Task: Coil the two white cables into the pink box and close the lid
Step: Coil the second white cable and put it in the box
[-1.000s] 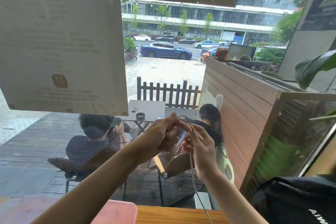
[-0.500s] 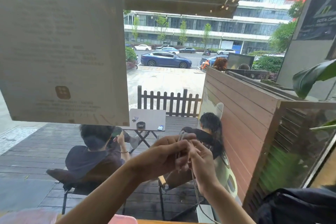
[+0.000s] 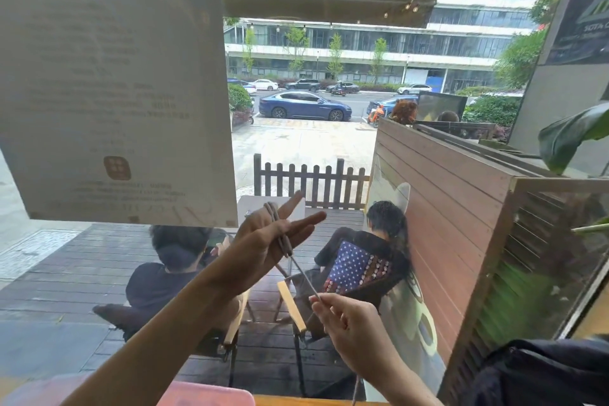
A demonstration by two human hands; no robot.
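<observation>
My left hand [image 3: 263, 241] is raised in front of the window with several loops of white cable [image 3: 280, 234] wound around its fingers, two fingers stretched out. The cable runs down and right from the loops to my right hand [image 3: 346, 316], which pinches the strand between thumb and fingers below and to the right. More cable hangs down past my right wrist. The pink box [image 3: 204, 394] shows only as a corner at the bottom edge, under my left forearm. A second cable is not visible.
A large paper notice [image 3: 112, 82] is stuck on the window glass at upper left. A wooden table edge [image 3: 296, 400] runs along the bottom. A dark bag [image 3: 543, 376] lies at bottom right. Outside, two people sit on chairs on a deck.
My hands were together at the cable; now my right hand has pulled down and to the right, drawing the strand taut, while my left hand has lifted with fingers spread.
</observation>
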